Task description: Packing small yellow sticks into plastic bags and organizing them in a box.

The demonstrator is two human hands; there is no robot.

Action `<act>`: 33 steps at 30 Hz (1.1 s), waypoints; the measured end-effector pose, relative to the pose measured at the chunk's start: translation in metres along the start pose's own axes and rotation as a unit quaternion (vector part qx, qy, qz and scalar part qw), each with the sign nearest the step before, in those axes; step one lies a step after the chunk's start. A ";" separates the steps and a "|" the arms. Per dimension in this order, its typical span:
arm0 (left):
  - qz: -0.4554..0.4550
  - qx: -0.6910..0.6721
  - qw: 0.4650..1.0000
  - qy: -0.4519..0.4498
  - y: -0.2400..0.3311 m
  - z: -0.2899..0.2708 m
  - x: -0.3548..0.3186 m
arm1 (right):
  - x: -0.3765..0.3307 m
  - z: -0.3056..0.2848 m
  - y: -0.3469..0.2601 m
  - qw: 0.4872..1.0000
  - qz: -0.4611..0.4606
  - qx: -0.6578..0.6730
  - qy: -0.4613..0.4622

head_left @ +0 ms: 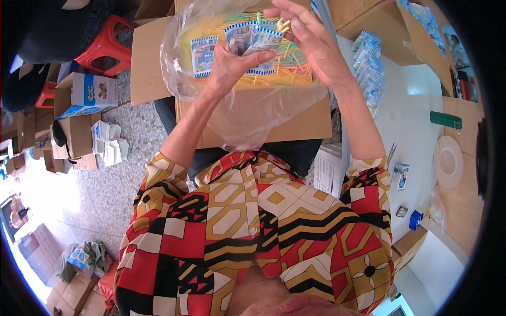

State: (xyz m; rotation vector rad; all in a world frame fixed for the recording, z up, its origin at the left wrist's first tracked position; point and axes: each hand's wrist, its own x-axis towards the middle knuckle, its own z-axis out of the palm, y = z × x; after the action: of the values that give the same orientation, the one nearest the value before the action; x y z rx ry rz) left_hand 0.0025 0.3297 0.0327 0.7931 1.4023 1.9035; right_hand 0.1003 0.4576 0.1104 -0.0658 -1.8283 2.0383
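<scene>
My left hand (229, 66) is closed around a fan of small blue-and-white printed packets (240, 39). Pale green and yellow thin sticks (283, 25) poke out of the top of the rightmost one. Beside those stick ends is my right hand (318, 46), its fingers apart and curved, the palm turned toward the packets. Whether its thumb touches the sticks is hard to tell. Below both hands, an open cardboard box (295, 118) lined with clear plastic (176, 63) holds a mass of thin coloured sticks (295, 60). Another packet (203, 55) lies over the sticks at the left.
Right of the box, a pile of blue-and-white packets (368, 66) rests on a white table (408, 105), with a green tool (445, 120) farther right. On the left are a red stool (108, 45), a printed carton (94, 90) and white stacks (109, 139) on the speckled floor (142, 124).
</scene>
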 end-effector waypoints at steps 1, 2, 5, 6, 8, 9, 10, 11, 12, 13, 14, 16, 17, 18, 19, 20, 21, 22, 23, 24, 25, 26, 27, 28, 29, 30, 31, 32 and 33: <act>0.004 -0.020 1.000 -0.008 0.001 -0.001 0.002 | -0.002 -0.007 0.008 1.000 0.023 -0.001 0.006; 0.005 -0.021 1.000 -0.012 0.001 0.000 0.005 | -0.005 -0.014 0.013 0.999 0.047 -0.005 0.016; -0.004 -0.001 1.000 -0.024 -0.003 -0.005 0.009 | -0.013 -0.025 0.026 0.997 0.077 -0.011 0.010; -0.002 0.019 0.999 -0.030 -0.003 -0.006 0.009 | -0.013 -0.025 0.028 0.997 0.077 -0.010 0.011; -0.002 0.041 0.998 -0.037 -0.004 -0.008 0.010 | -0.013 -0.026 0.031 0.994 0.061 -0.095 -0.011; -0.007 0.072 0.997 -0.039 -0.004 -0.009 0.010 | -0.014 -0.028 0.034 0.994 0.061 -0.092 -0.009; -0.011 0.103 0.994 -0.042 -0.005 -0.010 0.009 | -0.013 -0.031 0.037 0.992 0.050 -0.113 0.029; -0.012 0.104 0.993 -0.045 -0.005 -0.008 0.009 | -0.012 -0.034 0.040 0.988 0.037 -0.135 0.067; -0.019 0.043 0.999 -0.026 -0.006 -0.006 0.008 | -0.011 -0.038 0.043 0.988 0.036 -0.134 0.070; -0.027 -0.019 0.999 -0.006 -0.007 -0.004 0.007 | -0.010 -0.044 0.045 0.993 0.011 -0.078 0.089; -0.027 -0.018 0.999 -0.008 -0.005 -0.004 0.007 | -0.009 -0.049 0.045 0.994 -0.015 -0.021 0.107; -0.093 0.001 0.996 0.013 0.000 -0.008 0.009 | -0.010 -0.058 0.044 0.992 -0.024 -0.037 0.122; -0.094 0.002 0.996 0.010 -0.001 -0.009 0.008 | -0.012 -0.061 0.043 0.989 -0.033 -0.055 0.136; -0.098 -0.008 0.995 0.015 -0.003 -0.009 0.008 | -0.015 -0.065 0.045 0.988 -0.033 -0.055 0.139; -0.104 -0.017 0.994 0.019 -0.006 -0.010 0.008 | -0.020 -0.071 0.049 0.987 -0.013 -0.054 0.151; -0.105 -0.018 0.994 0.017 -0.010 -0.011 0.009 | -0.024 -0.076 0.049 0.985 0.007 -0.053 0.162; -0.102 -0.012 0.995 0.019 -0.013 -0.013 0.009 | -0.029 -0.084 0.046 0.985 0.007 -0.055 0.165; -0.098 -0.007 0.995 0.021 -0.016 -0.016 0.009 | -0.035 -0.093 0.040 0.982 -0.008 -0.052 0.179; -0.104 -0.012 0.994 0.008 -0.022 -0.016 0.008 | -0.048 -0.106 0.035 0.978 -0.021 -0.053 0.202; -0.102 0.012 0.995 0.014 -0.022 -0.017 0.007 | -0.061 -0.122 0.033 0.977 -0.012 -0.091 0.193; -0.099 0.036 0.994 0.019 -0.024 -0.019 0.007 | -0.075 -0.134 0.033 0.973 -0.013 -0.100 0.206; -0.096 0.051 0.994 0.030 -0.031 -0.023 0.008 | -0.092 -0.146 0.034 0.964 -0.004 -0.119 0.236; -0.092 0.068 0.992 0.045 -0.032 -0.026 0.006 | -0.107 -0.155 0.032 0.956 0.006 -0.134 0.262; -0.080 0.067 0.993 0.051 -0.033 -0.027 0.005 | -0.123 -0.163 0.026 0.951 0.007 -0.142 0.275; -0.069 0.066 0.994 0.056 -0.030 -0.025 0.003 | -0.142 -0.169 0.018 0.943 0.018 -0.174 0.283; -0.069 0.027 0.996 0.058 -0.028 -0.025 0.001 | -0.159 -0.175 0.013 0.935 0.029 -0.204 0.288; -0.072 0.024 0.996 0.046 -0.029 -0.023 0.000 | -0.177 -0.182 0.011 0.931 0.030 -0.209 0.299; -0.070 0.030 0.996 0.051 -0.026 -0.023 -0.001 | -0.194 -0.189 0.012 0.922 0.044 -0.229 0.309; -0.069 0.033 0.996 0.054 -0.026 -0.020 -0.002 | -0.210 -0.195 0.013 0.911 0.060 -0.252 0.321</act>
State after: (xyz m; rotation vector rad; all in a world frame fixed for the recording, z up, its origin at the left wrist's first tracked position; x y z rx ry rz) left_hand -0.0079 0.3221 0.0028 0.6156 1.5511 1.8250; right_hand 0.3477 0.5729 0.0222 -0.8975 -1.8554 1.3097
